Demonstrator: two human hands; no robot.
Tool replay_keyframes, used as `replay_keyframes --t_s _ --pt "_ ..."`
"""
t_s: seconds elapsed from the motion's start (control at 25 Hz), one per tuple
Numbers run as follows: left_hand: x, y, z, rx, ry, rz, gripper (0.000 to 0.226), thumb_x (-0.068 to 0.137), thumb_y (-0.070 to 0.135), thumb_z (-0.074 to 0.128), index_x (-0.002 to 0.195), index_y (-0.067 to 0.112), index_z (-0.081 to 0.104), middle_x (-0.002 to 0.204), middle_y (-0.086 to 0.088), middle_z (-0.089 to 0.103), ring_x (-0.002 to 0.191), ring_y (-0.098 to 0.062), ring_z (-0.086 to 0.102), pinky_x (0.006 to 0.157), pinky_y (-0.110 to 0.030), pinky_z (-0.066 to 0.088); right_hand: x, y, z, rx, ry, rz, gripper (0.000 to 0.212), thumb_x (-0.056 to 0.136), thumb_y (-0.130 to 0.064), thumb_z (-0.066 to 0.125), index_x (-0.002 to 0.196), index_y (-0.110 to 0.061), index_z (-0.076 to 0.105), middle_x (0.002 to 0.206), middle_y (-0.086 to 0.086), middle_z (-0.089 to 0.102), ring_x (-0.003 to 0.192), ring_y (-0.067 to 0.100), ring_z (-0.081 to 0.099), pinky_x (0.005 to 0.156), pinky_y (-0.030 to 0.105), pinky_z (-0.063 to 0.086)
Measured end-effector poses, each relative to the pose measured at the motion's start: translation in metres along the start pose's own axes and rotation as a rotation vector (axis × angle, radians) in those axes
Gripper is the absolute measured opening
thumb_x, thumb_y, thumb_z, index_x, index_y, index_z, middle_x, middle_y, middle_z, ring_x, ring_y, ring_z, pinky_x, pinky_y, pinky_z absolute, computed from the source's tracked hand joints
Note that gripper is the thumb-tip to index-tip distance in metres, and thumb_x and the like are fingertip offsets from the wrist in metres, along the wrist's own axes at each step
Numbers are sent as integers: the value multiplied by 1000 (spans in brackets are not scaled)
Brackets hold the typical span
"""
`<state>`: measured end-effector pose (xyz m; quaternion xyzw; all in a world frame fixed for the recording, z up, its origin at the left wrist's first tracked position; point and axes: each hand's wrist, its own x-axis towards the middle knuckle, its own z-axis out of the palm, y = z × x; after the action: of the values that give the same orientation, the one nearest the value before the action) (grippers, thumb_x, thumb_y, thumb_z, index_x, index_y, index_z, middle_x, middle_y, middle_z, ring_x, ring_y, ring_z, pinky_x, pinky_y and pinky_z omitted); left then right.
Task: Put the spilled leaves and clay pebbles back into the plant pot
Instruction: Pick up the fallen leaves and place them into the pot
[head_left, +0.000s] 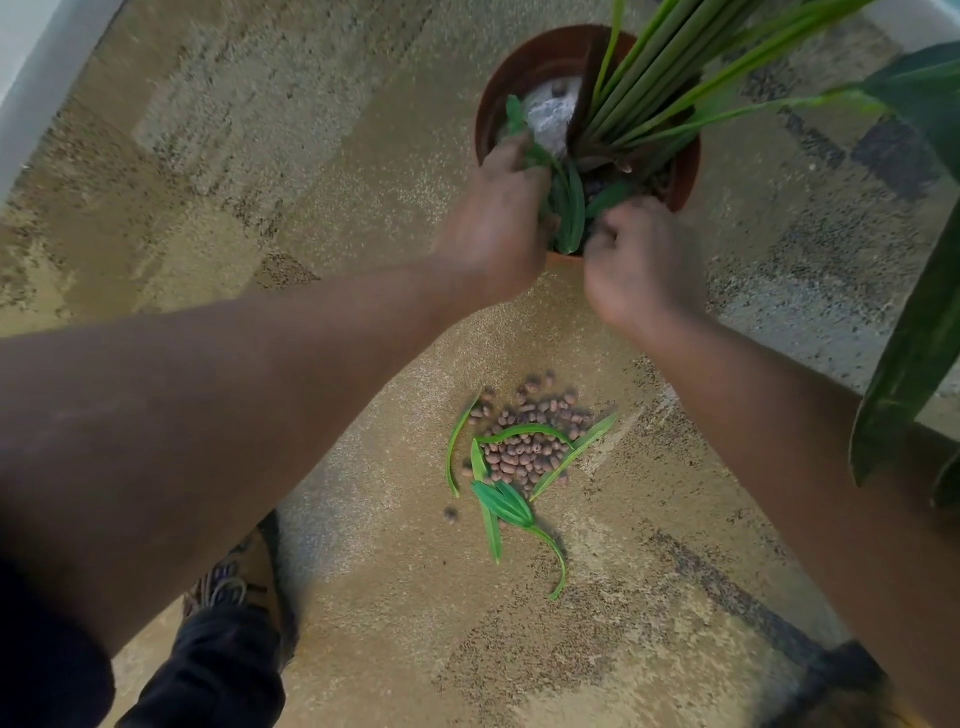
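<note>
A round terracotta plant pot (498, 83) stands on the carpet at the top centre, with tall green stems (649, 78) rising from it. My left hand (496, 223) is over the pot's near rim and holds a bunch of green leaves (563, 202) down into the pot. My right hand (639, 260) is beside it at the rim with its fingers curled; what they hold is hidden. On the carpet nearer to me lies a pile of brown clay pebbles (527, 447) with several loose green leaves (504, 501) around it.
A large dark green leaf (919, 332) hangs down at the right edge. A foot in a patterned shoe (234, 587) stands at the lower left. A white wall base (31, 78) runs along the top left. One stray pebble (451, 514) lies left of the pile.
</note>
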<state>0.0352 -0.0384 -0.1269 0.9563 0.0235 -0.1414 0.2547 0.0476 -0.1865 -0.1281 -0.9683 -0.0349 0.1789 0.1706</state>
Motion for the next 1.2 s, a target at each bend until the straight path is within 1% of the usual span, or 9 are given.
replay_keyframes --t_s 0.08,0.16,0.28,0.4,0.52,0.64,0.8,0.96,1.2 --pt "-9 -5 3 32 -7 116 32 103 17 52 131 5 61 159 -19 36 149 -36 30 123 -49 27 -9 8 4 96 73 -50 23 96 -16 52 112 -14 68 129 6 58 113 29 56 92 43 51" --pt "-22 -10 11 109 16 214 35 104 20 50 136 7 57 156 -18 40 150 -41 24 122 -54 24 -27 16 10 220 181 -123 19 90 -7 57 106 -14 65 123 6 53 109 23 56 86 35 53" --pt "-56 -21 32 139 124 187 35 93 15 57 127 9 52 149 -18 42 141 -41 30 114 -56 32 -60 27 30 326 5 -41 19 88 -7 63 90 -26 59 99 -9 58 84 11 62 64 17 51" --pt "-100 -40 62 -26 50 -34 25 89 8 63 105 19 47 119 -4 49 111 -24 46 95 -38 46 -86 46 61 341 -368 165 18 90 -11 68 86 -27 61 88 -10 64 76 8 66 55 18 53" --pt "-131 -65 92 -152 -257 -397 21 93 10 65 104 21 51 102 7 55 93 -16 56 67 -17 44 -109 66 83 263 -436 282 12 94 -23 68 93 -22 56 80 -3 63 59 12 60 46 24 48" --pt "-150 -73 112 -121 -388 -507 17 94 10 60 110 16 60 97 1 64 84 -17 59 53 -18 34 -125 85 96 207 -447 364 27 97 -27 63 120 -21 50 69 -1 62 41 9 43 34 20 29" --pt "-150 -70 113 -40 -360 -553 11 97 10 54 98 17 63 73 6 53 63 -11 52 47 -20 32 -130 101 98 299 -479 408 60 97 -15 63 147 -24 32 80 8 66 53 21 57 45 32 48" --pt "-143 -66 108 -94 -387 -590 17 90 0 58 90 16 63 70 7 53 60 -2 48 44 -15 31 -123 107 92 213 -436 389 46 96 -12 64 140 -12 48 100 15 71 73 28 70 67 48 63" --pt "-135 -70 93 -127 -469 -525 26 86 10 69 73 24 52 74 3 59 63 -8 55 46 -18 34 -122 115 88 232 -375 312 18 92 -10 69 111 -8 70 102 11 74 80 20 70 63 34 59"
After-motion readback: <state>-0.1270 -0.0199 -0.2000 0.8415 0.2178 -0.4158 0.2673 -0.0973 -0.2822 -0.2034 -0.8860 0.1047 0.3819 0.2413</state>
